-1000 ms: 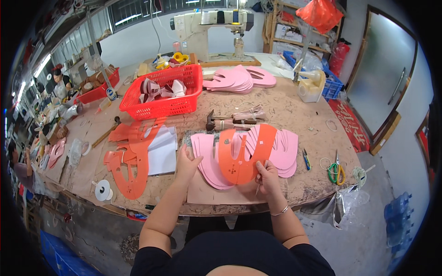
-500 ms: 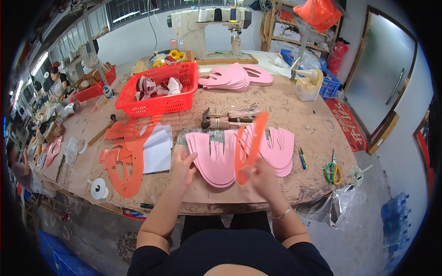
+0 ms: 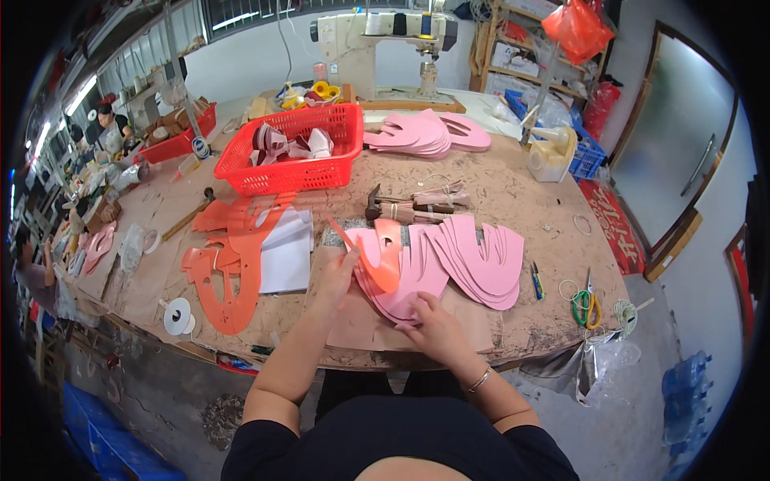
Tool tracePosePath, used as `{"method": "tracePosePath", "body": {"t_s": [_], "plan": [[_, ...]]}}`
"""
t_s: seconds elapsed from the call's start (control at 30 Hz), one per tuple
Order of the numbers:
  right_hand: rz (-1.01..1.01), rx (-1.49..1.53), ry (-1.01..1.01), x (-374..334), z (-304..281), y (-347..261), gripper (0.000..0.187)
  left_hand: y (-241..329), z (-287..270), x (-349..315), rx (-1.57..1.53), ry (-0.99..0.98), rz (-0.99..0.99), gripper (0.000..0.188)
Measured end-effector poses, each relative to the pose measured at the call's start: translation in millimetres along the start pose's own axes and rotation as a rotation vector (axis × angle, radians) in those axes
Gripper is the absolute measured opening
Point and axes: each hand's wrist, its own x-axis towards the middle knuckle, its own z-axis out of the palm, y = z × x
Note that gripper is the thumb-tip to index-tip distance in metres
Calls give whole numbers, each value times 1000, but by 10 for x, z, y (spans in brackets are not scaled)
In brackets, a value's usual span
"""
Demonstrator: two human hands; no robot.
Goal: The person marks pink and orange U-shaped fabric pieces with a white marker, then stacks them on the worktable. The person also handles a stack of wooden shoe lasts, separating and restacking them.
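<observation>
My left hand pinches an orange U-shaped template, which is tilted over a pile of pink U-shaped cut pieces. My right hand has its fingers curled on the lower right edge of that pile, with the thumb at the rim. Directly to the right, another fanned stack of pink pieces lies flat. More orange templates overlap each other and white paper sheets on the left.
Beyond the pieces lie a hammer and bundled pink strips. A red basket, more pink pieces and a sewing machine stand farther back. Scissors and a small blue-green tool lie at right.
The orange template has passed from my right hand to my left, moving leftward over the pink pile. My right hand has come down to the pile's lower edge. The whole view has shifted slightly.
</observation>
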Motion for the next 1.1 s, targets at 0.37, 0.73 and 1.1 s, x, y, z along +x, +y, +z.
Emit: {"method": "tracePosePath", "body": {"t_s": [0.37, 0.73, 1.1], "plan": [[210, 396, 138, -23, -254, 277, 37, 15, -316, -265, -493, 132, 281, 25], [-256, 673, 460, 381, -462, -224, 60, 384, 577, -745, 590, 132, 1092, 37], [456, 1137, 151, 213, -118, 659, 26, -271, 215, -149, -612, 161, -70, 58]]}}
